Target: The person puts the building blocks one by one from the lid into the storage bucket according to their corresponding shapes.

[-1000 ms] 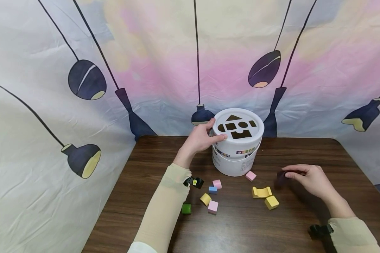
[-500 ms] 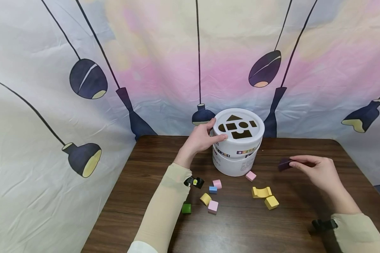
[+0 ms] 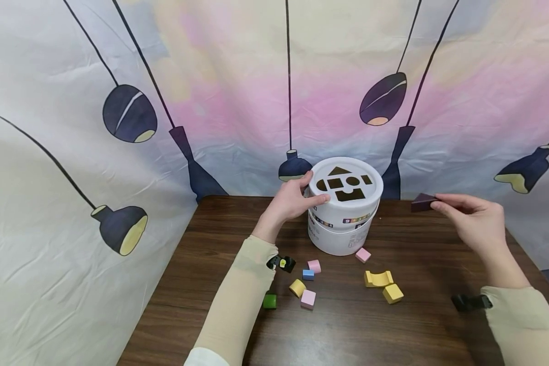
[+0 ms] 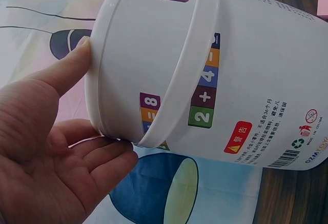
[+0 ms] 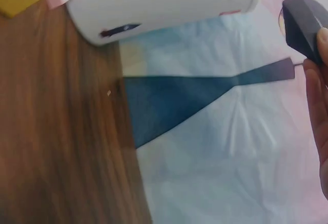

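Lifted farther and higher than half a second ago, the dark purple block (image 3: 423,202) now appears in front of the table's far edge, to the right of a white bucket (image 3: 340,236). The person's right hand (image 3: 478,219) carries it, pinched between thumb and fingertips, with one end pointing left toward the bucket. It looks wedge-shaped, and the right wrist view shows it apart from the bucket.

Standing upright on the dark wood table (image 3: 201,264), the bucket has not shifted. Its white lid (image 3: 374,190) has cut-out openings, including a triangle, a circle and an arch. The left hand (image 3: 290,201) stays on the lid's left edge, thumb and fingers spread around the rim, seemingly to steady it.

For the work in hand, the change seems to put the block clear of the loose pieces and nearer lid height, though not over any opening.

On the table lie a pink block (image 3: 363,255) just beside the bucket's base, a yellow arch block (image 3: 378,279) touching or nearly touching a yellow cube (image 3: 393,293), and, nearer left, pink, blue, yellow and green pieces.
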Available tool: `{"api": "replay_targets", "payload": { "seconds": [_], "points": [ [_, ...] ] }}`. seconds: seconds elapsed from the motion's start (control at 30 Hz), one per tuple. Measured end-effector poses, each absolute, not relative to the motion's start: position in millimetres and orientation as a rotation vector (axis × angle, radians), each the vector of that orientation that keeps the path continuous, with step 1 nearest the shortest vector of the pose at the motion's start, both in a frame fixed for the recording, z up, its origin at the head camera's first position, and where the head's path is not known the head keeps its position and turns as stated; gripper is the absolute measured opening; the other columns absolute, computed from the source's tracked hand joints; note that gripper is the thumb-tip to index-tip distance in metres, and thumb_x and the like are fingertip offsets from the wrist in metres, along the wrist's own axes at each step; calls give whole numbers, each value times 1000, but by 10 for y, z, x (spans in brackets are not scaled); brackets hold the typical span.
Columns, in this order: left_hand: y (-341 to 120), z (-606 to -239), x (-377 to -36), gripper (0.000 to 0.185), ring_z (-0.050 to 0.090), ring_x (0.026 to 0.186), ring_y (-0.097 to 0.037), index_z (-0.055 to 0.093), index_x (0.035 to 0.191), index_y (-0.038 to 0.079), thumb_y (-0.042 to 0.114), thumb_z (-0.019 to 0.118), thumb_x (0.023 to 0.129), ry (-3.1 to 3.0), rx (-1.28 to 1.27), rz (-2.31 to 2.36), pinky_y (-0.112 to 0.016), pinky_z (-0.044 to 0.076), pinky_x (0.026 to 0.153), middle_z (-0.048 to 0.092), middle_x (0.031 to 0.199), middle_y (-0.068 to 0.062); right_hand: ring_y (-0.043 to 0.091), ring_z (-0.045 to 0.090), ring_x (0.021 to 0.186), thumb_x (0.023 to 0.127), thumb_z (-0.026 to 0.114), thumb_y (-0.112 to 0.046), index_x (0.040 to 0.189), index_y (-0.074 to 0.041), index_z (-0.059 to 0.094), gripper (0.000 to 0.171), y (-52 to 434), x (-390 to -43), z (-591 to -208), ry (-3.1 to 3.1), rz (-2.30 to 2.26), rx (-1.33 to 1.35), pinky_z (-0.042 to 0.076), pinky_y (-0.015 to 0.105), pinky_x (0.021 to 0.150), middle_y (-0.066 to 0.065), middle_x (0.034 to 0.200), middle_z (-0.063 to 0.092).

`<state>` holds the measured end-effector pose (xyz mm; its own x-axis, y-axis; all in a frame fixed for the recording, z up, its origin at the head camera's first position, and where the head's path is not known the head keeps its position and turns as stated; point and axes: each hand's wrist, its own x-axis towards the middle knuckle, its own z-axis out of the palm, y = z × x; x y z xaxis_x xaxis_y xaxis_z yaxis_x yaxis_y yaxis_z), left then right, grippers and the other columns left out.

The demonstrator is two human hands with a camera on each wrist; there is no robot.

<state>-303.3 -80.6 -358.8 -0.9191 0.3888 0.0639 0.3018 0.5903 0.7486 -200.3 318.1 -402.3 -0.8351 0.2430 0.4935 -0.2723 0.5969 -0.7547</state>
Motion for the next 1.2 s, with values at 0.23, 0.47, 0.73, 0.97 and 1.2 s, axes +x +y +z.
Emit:
{"api": "replay_targets", "payload": {
  "seconds": [0.23,0.47,0.73,0.97,1.2],
  "points": [
    [-809,-3594,-3031,96,45,151,-25,30,169,21,55,80,94,2708,575,1229,-46,46,116,41,168,-8,-4,64,76,94,87,-16,118,-1,83,29,2934,-2275,-3861,-2228,1242,79,45,12,59,-32,88,73],
    [-786,-3612,-3025,97,47,150,-24,29,169,21,56,80,94,2703,577,1213,-44,49,113,43,167,-8,-1,61,71,93,88,-21,117,-3,84,30,2673,-2551,-3791,-2237,1325,128,42,17,56,-30,88,75],
    [-770,-3617,-3017,96,46,150,-25,30,169,19,54,81,94,2705,601,1222,-46,47,116,42,168,-9,2,68,86,93,89,-29,118,-8,85,33,2473,-2771,-3736,-2253,1362,184,49,15,67,-26,90,77],
    [-774,-3615,-3023,96,45,151,-25,31,169,20,54,80,95,2698,592,1232,-46,46,116,42,168,-9,-4,70,84,93,89,-26,117,-7,85,31,2304,-2961,-3677,-2263,1393,225,53,12,70,-23,89,78],
    [-778,-3610,-3026,96,44,151,-25,31,169,20,54,81,95,2699,578,1229,-45,45,117,40,169,-8,-2,72,79,91,90,-24,113,-2,84,31,2123,-3105,-3630,-2243,1433,271,55,15,69,-20,85,78]
  ]
}}
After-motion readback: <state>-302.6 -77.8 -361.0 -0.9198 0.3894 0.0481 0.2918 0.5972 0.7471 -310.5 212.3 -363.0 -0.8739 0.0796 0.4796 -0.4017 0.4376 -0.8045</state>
